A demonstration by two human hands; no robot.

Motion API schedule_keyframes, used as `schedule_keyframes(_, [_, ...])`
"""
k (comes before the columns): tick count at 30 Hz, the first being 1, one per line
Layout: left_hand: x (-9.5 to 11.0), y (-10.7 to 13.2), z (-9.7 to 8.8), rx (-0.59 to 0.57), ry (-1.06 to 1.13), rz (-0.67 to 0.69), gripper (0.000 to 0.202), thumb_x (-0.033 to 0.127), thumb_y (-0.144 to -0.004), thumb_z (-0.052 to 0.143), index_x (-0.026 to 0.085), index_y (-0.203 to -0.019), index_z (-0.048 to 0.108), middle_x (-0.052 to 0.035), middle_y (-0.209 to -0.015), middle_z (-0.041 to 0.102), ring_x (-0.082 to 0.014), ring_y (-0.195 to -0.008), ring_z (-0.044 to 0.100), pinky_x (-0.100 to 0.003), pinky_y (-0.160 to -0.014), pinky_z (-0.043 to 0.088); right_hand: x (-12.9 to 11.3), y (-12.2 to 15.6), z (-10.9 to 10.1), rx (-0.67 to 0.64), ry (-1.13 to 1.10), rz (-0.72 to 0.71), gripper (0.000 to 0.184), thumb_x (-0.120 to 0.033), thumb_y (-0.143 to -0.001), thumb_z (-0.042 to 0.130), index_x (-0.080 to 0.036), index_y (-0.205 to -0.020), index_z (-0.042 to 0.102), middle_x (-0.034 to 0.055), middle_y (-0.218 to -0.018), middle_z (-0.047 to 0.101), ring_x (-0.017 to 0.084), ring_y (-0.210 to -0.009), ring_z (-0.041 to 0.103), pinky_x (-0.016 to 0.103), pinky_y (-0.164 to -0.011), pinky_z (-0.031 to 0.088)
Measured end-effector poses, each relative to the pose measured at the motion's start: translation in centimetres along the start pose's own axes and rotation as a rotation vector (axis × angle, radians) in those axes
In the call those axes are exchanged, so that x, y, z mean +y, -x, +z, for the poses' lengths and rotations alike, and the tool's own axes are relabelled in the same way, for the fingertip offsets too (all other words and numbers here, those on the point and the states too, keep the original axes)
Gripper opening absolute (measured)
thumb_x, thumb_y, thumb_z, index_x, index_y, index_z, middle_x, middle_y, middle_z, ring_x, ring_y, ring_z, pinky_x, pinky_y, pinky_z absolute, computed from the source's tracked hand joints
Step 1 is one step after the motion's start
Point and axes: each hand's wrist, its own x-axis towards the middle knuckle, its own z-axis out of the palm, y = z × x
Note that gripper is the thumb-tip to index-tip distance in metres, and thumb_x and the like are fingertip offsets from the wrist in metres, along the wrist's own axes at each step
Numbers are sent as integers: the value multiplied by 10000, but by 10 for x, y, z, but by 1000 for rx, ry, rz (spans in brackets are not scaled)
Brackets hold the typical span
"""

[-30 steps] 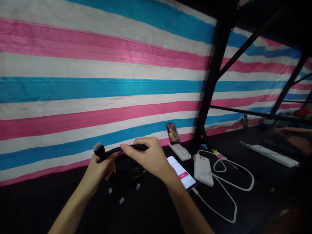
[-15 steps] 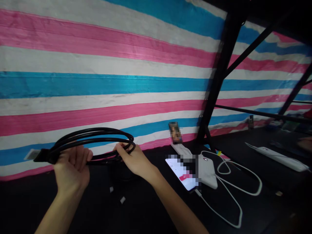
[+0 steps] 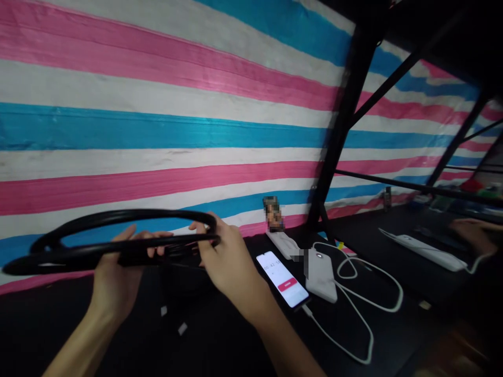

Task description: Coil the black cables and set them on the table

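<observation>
A coiled black cable [image 3: 129, 213] hangs in the air above the dark table, its loop stretched long from left to right. My left hand [image 3: 121, 272] is under the coil's near strands, fingers curled around them. At the coil's right end my right hand [image 3: 223, 251] grips the bundle between thumb and fingers. Below and between the hands a dark object on the table is too dim to make out. Two small white scraps [image 3: 183, 329] lie on the table in front of the hands.
A lit phone [image 3: 283, 280] lies right of my right hand, plugged into a white cable [image 3: 367, 335]. Beside it are a white power bank [image 3: 321, 277] and more white devices. A black metal post [image 3: 334, 131] stands before the striped sheet [image 3: 157, 125]. Another person's hand [image 3: 473, 235] is far right.
The cable coil has swung lower and further left, its strands now closer together. Its pale end at the left no longer shows. Both hands still hold it, and the view has shifted slightly right.
</observation>
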Motion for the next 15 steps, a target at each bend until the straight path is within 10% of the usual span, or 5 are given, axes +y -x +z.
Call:
schedule_keyframes(7, [6,-9,-10,-73,-359,-182,461,538,-735,504,214,-406,507,-63,-927,673,-263,-1009,513,-268,-740,437,33,-24,11,-205,-247,357,396,-476,-885,382,-177,-648,490,21,-476,557,131,-404,589,181,-325,413])
schedule_keyframes(15, [-49,-12,-4,-25,56,-531,453,413,-828,397,142,-511,570,-121,-687,680,-183,-588,601,-237,-486,404,47,-28,6,-58,49,203,387,-455,-829,501,-198,-541,482,-11,-375,487,145,-342,557,222,-347,421])
